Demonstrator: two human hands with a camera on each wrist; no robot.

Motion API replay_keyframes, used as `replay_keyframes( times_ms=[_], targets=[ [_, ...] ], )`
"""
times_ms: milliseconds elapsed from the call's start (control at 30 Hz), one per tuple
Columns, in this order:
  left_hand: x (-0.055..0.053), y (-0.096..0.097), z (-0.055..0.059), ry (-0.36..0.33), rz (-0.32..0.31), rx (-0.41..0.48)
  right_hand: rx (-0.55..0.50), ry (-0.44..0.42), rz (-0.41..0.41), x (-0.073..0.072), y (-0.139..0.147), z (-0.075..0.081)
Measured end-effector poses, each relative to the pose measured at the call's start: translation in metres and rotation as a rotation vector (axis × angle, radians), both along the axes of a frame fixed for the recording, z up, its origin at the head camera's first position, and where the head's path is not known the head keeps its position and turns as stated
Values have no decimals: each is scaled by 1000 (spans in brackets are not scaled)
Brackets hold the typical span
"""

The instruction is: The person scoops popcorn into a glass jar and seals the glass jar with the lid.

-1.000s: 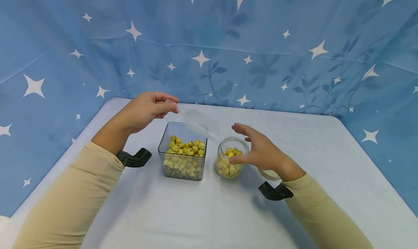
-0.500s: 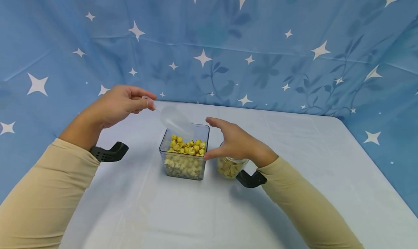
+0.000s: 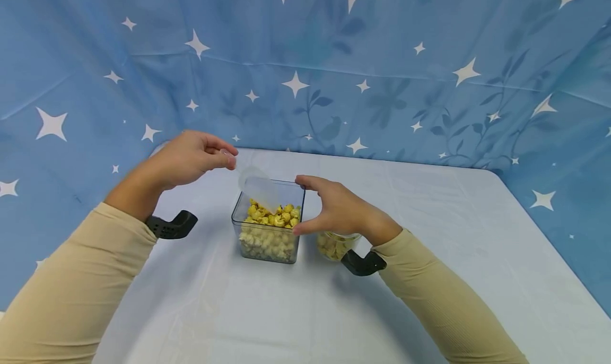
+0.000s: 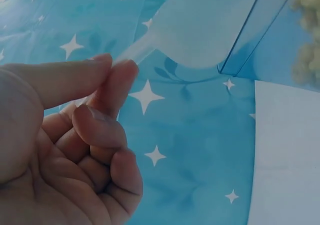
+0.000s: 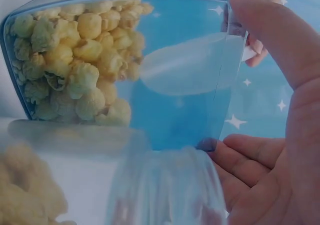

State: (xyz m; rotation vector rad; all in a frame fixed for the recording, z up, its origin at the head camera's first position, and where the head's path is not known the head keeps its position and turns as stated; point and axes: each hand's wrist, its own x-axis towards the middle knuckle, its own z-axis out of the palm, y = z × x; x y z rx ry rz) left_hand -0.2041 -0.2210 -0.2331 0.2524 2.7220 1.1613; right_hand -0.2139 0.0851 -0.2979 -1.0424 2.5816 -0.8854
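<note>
My left hand point(image 3: 188, 158) pinches the handle of a translucent white scoop point(image 3: 260, 190) between thumb and index finger. The scoop tilts downward, its front end inside a clear square container point(image 3: 237, 222), at the popcorn point(image 3: 274, 217). In the right wrist view, the scoop point(image 5: 192, 67) shows through the container wall and looks to carry nothing. My right hand point(image 3: 343, 207) holds the container's right side, thumb at the near corner and fingers at the far one. Under that hand stands a glass jar point(image 3: 336, 245) with popcorn, its mouth mostly hidden.
A white cloth point(image 3: 267, 311) covers the table. Behind it hangs a blue curtain point(image 3: 410, 29) with white stars. The jar stands close to the container's right side, beneath my right wrist.
The scoop has moved left from near the jar, then dipped into the container. My right hand has moved left from the jar to the container's side, and the round lid is now hidden.
</note>
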Motion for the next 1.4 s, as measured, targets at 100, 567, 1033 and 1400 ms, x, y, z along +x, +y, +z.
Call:
replay_keyframes(
  times_ms=[100, 567, 1033, 1400],
  targets=[
    [1, 8, 1, 25, -3, -42, 0, -1, -2, 0, 0, 0],
    [0, 40, 2, 45, -59, -220, -19, 10, -7, 0, 0, -2],
    [-8, 42, -15, -68, -76, -167, -30, -10, -21, 0, 0, -2],
    [-12, 43, -22, -127, -175, -182, -32, 4, -8, -2, 1, -3]
  ],
)
